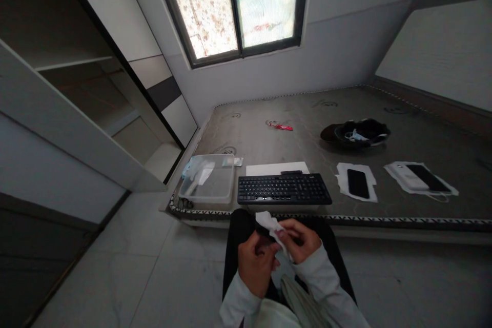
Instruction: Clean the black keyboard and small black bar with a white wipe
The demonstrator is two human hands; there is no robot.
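Note:
Both my hands are close together above my lap. My right hand (301, 240) pinches a crumpled white wipe (268, 221), which drapes between the two hands. My left hand (257, 261) is closed, its fingers curled around a small black object that is mostly hidden under the wipe; its kind cannot be made out. Just beyond my knees, a black keyboard (284, 189) lies near the bed's front edge, with a flat white sheet or box (265, 169) partly behind it.
A clear plastic bin (207, 196) stands left on the mattress (300, 107). To the right, a black phone (357, 184) and other devices (426, 178) lie on white cloths. Behind are a dark cap (334, 136) and a red packet (284, 127). An open wardrobe (154, 113) stands left.

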